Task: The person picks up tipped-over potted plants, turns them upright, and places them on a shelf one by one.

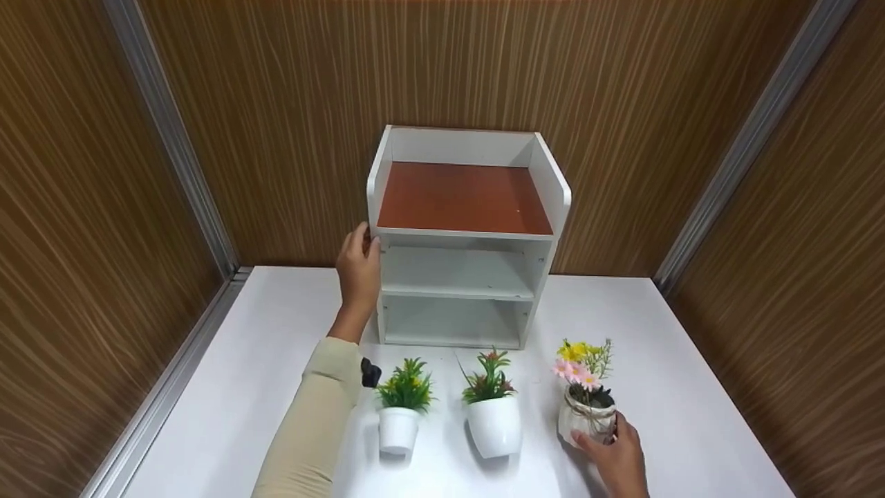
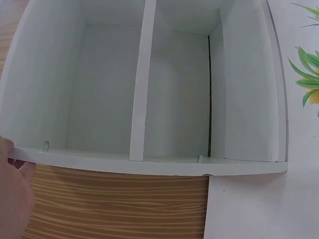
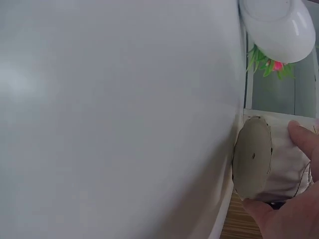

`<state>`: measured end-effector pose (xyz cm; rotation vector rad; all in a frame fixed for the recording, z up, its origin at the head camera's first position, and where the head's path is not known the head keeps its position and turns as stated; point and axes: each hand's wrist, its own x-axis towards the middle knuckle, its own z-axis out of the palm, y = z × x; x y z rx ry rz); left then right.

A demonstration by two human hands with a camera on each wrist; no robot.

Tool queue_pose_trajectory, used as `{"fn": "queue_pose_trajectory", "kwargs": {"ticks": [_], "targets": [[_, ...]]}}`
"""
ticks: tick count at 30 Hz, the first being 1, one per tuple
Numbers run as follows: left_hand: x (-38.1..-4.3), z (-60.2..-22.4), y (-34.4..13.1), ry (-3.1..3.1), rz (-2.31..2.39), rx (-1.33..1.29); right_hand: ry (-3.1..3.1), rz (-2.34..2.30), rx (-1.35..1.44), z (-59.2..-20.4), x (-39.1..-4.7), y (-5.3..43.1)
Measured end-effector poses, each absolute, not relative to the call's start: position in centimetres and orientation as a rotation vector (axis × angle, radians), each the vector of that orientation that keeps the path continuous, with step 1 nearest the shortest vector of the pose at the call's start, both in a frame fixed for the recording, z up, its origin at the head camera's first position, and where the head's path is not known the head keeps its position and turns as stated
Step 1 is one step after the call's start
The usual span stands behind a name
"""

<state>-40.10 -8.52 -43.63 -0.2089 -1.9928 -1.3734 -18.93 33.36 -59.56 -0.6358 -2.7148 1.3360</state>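
A white shelf unit (image 1: pixel 456 296) with a reddish-brown top panel (image 1: pixel 463 197) stands against the back wall. My left hand (image 1: pixel 359 266) holds the front edge of its left side panel, just below the top; in the left wrist view, part of the hand (image 2: pixel 15 194) shows at that edge. My right hand (image 1: pixel 619 460) grips a whitish flower pot (image 1: pixel 581 423) with twine round its neck and pink and yellow artificial flowers (image 1: pixel 577 366). The right wrist view shows fingers and thumb on opposite sides of this pot (image 3: pixel 284 164), its round base facing the camera.
Left of the gripped pot are two white pots: one (image 1: pixel 495 429) with green and reddish leaves, another (image 1: pixel 398 430) with green and yellow leaves. All are over the white table (image 1: pixel 207 387). Wood-patterned panels (image 1: pixel 276 138) enclose the back and sides.
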Motion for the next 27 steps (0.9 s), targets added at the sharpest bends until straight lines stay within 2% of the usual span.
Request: {"fn": "queue_pose_trajectory", "kwargs": {"ticks": [27], "targets": [[-40.3,-43.8,-8.5,-1.99,-1.353,-0.187,-2.582,1.647,-0.473,-60.9,-22.8,33.9]]}}
